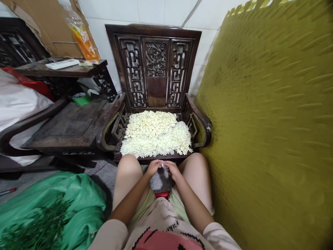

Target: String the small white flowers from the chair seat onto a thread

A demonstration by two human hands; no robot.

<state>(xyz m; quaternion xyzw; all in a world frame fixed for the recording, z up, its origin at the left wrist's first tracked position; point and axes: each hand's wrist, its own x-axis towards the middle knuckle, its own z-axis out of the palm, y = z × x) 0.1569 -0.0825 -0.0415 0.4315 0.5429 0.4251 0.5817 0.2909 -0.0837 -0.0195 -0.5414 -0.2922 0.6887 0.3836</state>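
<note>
My left hand (pixel 154 167) and my right hand (pixel 172 167) meet between my knees, in front of the chair seat. Their fingertips are closed together around a small white flower (pixel 162 165), whose details are too small to make out. Just beyond the hands, a broad layer of cream-white flowers (pixel 153 126) covers most of the seat of a dark carved wooden chair (pixel 156 100). The flowers nearer me and to the right look whiter than those at the back.
A yellow-green textured sheet (pixel 270 114) stands close on the right. On the left are a dark side table (pixel 75 121) with green tape (pixel 81 98), a higher shelf with an orange drink bottle (pixel 85 43), and a green sack (pixel 85 198) bearing leafy sprigs (pixel 39 222).
</note>
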